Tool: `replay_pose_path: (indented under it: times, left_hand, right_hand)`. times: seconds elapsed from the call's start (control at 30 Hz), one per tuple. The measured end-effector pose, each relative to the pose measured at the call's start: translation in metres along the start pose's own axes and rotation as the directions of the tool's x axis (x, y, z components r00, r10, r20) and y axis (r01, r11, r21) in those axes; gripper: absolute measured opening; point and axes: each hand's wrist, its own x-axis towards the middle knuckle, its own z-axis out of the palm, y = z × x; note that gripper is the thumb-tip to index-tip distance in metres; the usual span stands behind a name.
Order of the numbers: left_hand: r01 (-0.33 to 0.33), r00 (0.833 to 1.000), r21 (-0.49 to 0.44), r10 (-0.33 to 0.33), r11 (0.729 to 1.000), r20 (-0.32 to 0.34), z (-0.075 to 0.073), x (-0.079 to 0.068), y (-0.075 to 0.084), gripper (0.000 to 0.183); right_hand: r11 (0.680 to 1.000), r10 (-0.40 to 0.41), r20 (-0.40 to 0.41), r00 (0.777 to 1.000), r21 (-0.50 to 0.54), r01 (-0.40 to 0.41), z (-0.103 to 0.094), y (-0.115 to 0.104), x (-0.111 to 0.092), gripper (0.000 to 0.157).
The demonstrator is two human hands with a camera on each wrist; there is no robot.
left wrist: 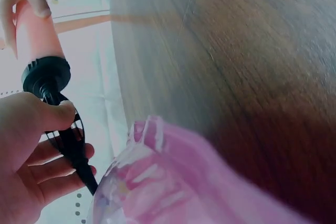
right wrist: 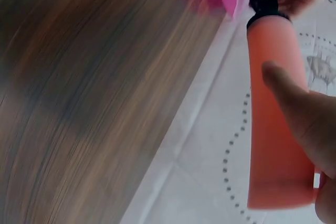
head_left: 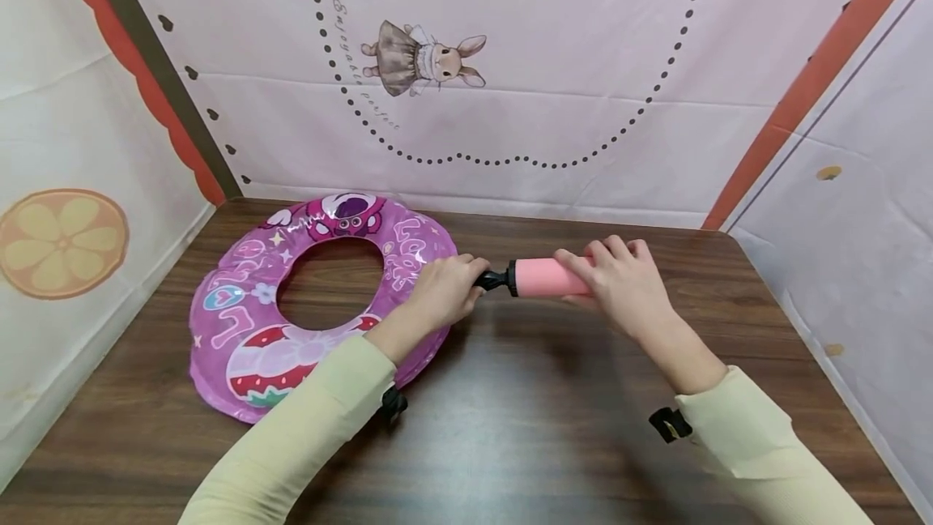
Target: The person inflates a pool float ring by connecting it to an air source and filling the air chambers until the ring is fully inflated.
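Note:
My right hand (head_left: 619,286) grips the pink barrel of a hand pump (head_left: 541,277), which lies level above the table in the head view. At the barrel's black end, my left hand (head_left: 446,288) pinches the black nozzle piece (left wrist: 71,142) between thumb and fingers. Its thin tip points down toward the swim ring and overlaps the ring's edge in the left wrist view. The purple swim ring (head_left: 419,245), printed with a bear and strawberries, lies puffed up but wrinkled under my left wrist. In the right wrist view, my thumb lies along the pump's barrel (right wrist: 275,145).
Everything is over a dark wooden table (head_left: 510,428). A printed cloth with a rabbit (head_left: 423,59) hangs behind it, and more cloth walls stand at the left (head_left: 44,120) and right (head_left: 860,209). Black straps (head_left: 669,424) sit at my sleeves.

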Motion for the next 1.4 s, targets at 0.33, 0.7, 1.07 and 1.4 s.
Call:
replay_pose_path:
  times: [0.33, 0.7, 1.07, 1.4]
  left_hand:
    - [0.018, 0.999, 0.010, -0.018, 1.000, 0.047, 0.002, -0.003, -0.008, 0.029]
    - [-0.024, 0.999, 0.042, 0.026, 0.999, -0.046, 0.006, -0.004, -0.009, 0.027]
    - [-0.024, 0.998, 0.017, 0.025, 1.000, -0.057, 0.008, -0.005, -0.007, 0.027]
    - [0.023, 0.999, 0.022, -0.024, 0.999, 0.041, 0.001, -0.006, -0.010, 0.028]
  right_hand:
    - [0.993, 0.073, 0.099, 0.992, 0.085, -0.082, -0.014, 0.044, -0.043, 0.060]
    - [0.998, 0.018, 0.002, 1.000, 0.055, -0.018, -0.007, 0.033, -0.032, 0.059]
    - [1.000, -0.014, -0.039, 0.999, -0.007, 0.014, 0.013, -0.010, 0.003, 0.057]
    - [0.993, -0.007, 0.030, 1.000, 0.115, 0.004, 0.003, 0.026, -0.024, 0.066]
